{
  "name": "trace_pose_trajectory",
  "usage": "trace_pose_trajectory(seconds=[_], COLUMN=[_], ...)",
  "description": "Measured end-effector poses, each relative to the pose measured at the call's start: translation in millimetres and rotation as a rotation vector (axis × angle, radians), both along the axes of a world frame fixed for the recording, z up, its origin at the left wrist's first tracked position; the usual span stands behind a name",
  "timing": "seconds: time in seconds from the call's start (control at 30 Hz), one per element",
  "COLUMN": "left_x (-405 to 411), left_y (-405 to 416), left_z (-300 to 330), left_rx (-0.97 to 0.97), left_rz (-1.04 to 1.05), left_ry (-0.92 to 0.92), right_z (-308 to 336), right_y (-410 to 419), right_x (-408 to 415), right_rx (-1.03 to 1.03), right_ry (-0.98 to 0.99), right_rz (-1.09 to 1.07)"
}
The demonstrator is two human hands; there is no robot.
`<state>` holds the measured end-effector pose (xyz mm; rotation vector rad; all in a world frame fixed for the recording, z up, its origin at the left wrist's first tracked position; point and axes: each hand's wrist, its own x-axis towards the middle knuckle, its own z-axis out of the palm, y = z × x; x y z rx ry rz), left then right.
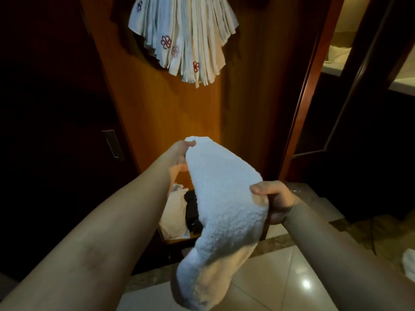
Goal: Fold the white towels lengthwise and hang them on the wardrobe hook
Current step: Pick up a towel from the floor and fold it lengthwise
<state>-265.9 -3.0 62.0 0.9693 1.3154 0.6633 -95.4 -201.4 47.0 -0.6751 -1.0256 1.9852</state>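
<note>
Tall orange-brown wooden wardrobe panel straight ahead, lit warm in the middle and flanked by a near-black door on the left. Glossy cream floor tiles below, catching a bright spot of light. High on the panel, a fanned bunch of white folded towels with red flower emblems, hanging down in narrow pleats; hook itself hidden behind them. In the foreground, a fluffy white terry towel, folded into a long strip, stretched in the air between both hands and sagging toward the floor at its near end. Left hand far out, pinching the towel's top end between thumb and fingers. Right hand nearer, closed on the towel's right edge, thumb pressed on top. Low in the wardrobe, a cream and black heap of cloth.
</note>
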Motion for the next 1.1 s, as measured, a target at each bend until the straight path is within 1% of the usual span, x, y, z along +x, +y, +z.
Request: trace_pose_trajectory(seconds=[0.1, 0.17, 0.2, 0.27, 0.3, 0.33, 0.4, 0.47, 0.5, 0.53, 0.57, 0.63, 0.67, 0.7, 0.77, 0.8, 0.87, 0.93, 1.03, 1.1], left_x=[-7, -14, -18, -24, -24, -24, -19, -14, -12, -10, -10, -6, -2, 3, 15, 20, 26, 29, 32, 36], left_y=[0, -3, -2, -4, -5, -6, -9, -17, -27, -41, -58, -90, -103, -113, -120, -120, -115, -109, -104, -104], left_z=[-12, -19, -22, -29, -32, -34, -32, -26, -19, -10, -1, 12, 16, 18, 19, 19, 18, 19, 21, 21], left_rx=[-0.061, -0.11, -0.119, -0.046, -0.039, -0.025, 0.027, 0.203, 0.315, 0.452, 0.6, 0.823, 0.901, 0.974, 1.119, 1.154, 1.157, 1.162, 1.147, 1.156], left_rz=[-0.021, -0.071, -0.117, -0.256, -0.281, -0.276, -0.168, -0.045, 0.01, 0.048, 0.047, -0.045, -0.091, -0.116, -0.128, -0.109, -0.049, 0.005, 0.035, 0.046], left_ry=[-0.165, -0.201, -0.164, -0.005, 0.001, -0.004, -0.039, -0.103, -0.148, -0.15, -0.139, -0.137, -0.096, -0.017, 0.198, 0.28, 0.377, 0.451, 0.521, 0.569], right_z=[10, 21, 28, 43, 51, 58, 72, 84, 88, 93, 97, 104, 107, 111, 118, 122, 128, 134, 140, 140], right_y=[6, 11, 13, 20, 24, 28, 36, 42, 45, 48, 50, 56, 59, 62, 69, 72, 78, 82, 84, 85], right_x=[-1, -2, -2, 2, 4, 7, 10, 10, 9, 8, 6, 0, -4, -8, -17, -22, -27, -30, -30, -30], right_rx=[0.021, 0.074, 0.107, 0.15, 0.158, 0.163, 0.162, 0.155, 0.154, 0.156, 0.164, 0.192, 0.207, 0.223, 0.261, 0.281, 0.31, 0.313, 0.296, 0.289], right_ry=[0.004, -0.015, -0.032, -0.055, -0.068, -0.084, -0.119, -0.171, -0.194, -0.211, -0.229, -0.278, -0.306, -0.34, -0.446, -0.504, -0.575, -0.586, -0.577, -0.629], right_rz=[-0.065, -0.091, -0.101, -0.141, -0.186, -0.248, -0.386, -0.512, -0.569, -0.616, -0.655, -0.715, -0.733, -0.742, -0.771, -0.793, -0.833, -0.873, -0.935, -0.969])
